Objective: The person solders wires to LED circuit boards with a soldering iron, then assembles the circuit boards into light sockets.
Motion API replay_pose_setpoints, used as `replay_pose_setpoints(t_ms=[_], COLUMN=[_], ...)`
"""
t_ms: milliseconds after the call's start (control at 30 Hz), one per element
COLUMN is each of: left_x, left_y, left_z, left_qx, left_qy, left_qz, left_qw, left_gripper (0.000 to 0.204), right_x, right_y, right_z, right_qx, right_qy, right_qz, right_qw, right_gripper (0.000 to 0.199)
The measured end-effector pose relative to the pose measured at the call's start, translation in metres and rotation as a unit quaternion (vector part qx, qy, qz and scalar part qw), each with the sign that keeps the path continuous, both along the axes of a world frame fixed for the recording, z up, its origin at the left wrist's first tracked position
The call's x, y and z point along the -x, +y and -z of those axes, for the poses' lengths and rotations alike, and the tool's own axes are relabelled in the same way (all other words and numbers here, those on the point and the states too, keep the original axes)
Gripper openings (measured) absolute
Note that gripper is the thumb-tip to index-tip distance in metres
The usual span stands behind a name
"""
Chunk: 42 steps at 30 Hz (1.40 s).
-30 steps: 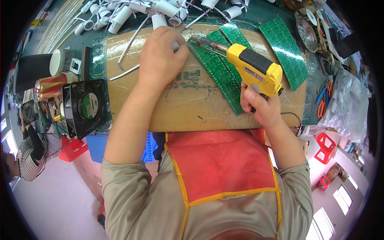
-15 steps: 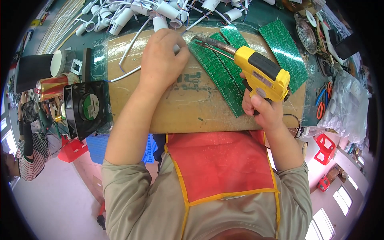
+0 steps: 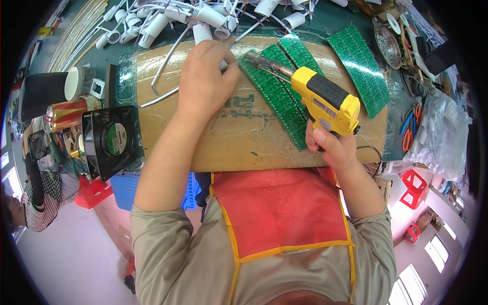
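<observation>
My right hand [image 3: 333, 145] is wrapped round the black grip of a yellow and black soldering gun [image 3: 328, 99]. Its long metal tip points up and left, over the top corner of the green circuit boards [image 3: 279, 86] on the cardboard. Just left of that tip, my left hand [image 3: 206, 76] is closed, back of the hand upward, on a white cylindrical housing [image 3: 223, 65], of which only a bit shows beside the thumb. Another white cylinder [image 3: 202, 33] shows just beyond the knuckles. A white cable [image 3: 161, 96] lies at the wrist. My fingertips are mostly hidden.
White cylindrical housings [image 3: 155, 25] with wires are heaped along the far side. Another green board [image 3: 361, 71] lies at the right, near orange-handled tools [image 3: 407, 137] and a plastic bag [image 3: 439, 132]. A black fan [image 3: 109, 140] stands left of the cardboard [image 3: 223, 147]. Another person [image 3: 38, 203] is at far left.
The soldering gun and my right hand have moved a little left and nearer to me, the tip dropping slightly. My left hand keeps its place.
</observation>
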<state>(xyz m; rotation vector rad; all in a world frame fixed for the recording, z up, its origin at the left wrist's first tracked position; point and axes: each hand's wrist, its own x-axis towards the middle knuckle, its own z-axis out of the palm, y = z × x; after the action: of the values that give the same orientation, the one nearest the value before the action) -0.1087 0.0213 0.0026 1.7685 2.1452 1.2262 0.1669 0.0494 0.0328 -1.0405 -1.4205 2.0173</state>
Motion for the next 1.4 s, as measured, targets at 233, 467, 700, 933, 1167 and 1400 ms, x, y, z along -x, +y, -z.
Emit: replay_pose_setpoints(t_ms=[233, 467, 700, 933, 1167, 1400], left_x=[0.0002, 0.0004, -0.0006, -0.0003, 0.0017, 0.0002], left_y=[0.0007, -0.0019, -0.0010, -0.0044, -0.0048, -0.0033], left_z=[0.0008, 0.0006, 0.0025, -0.0028, 0.0013, 0.0044], left_qx=[-0.008, 0.024, -0.014, 0.008, -0.002, -0.020], left_qy=[0.012, 0.020, 0.024, -0.013, 0.032, 0.021], left_qz=[0.000, -0.009, -0.001, -0.001, 0.032, 0.024], left_qw=[1.000, 0.999, 1.000, 1.000, 0.999, 0.999], left_gripper=[0.006, 0.009, 0.008, 0.010, 0.009, 0.009], right_x=[0.0007, 0.0011, 0.0033, 0.0036, 0.0027, 0.0058], right_y=[0.0015, 0.0013, 0.0003, -0.0003, -0.0005, -0.0020], right_z=[-0.0001, 0.0008, -0.0023, -0.0016, -0.0019, -0.0043], right_qx=[0.020, 0.027, 0.017, 0.031, 0.025, 0.013], right_qy=[0.019, 0.029, 0.024, 0.031, 0.016, -0.015], right_qz=[-0.001, -0.004, -0.003, 0.002, -0.007, -0.003], right_qw=[1.000, 0.999, 1.000, 0.999, 1.000, 1.000], right_gripper=[0.040, 0.039, 0.040, 0.043, 0.042, 0.051])
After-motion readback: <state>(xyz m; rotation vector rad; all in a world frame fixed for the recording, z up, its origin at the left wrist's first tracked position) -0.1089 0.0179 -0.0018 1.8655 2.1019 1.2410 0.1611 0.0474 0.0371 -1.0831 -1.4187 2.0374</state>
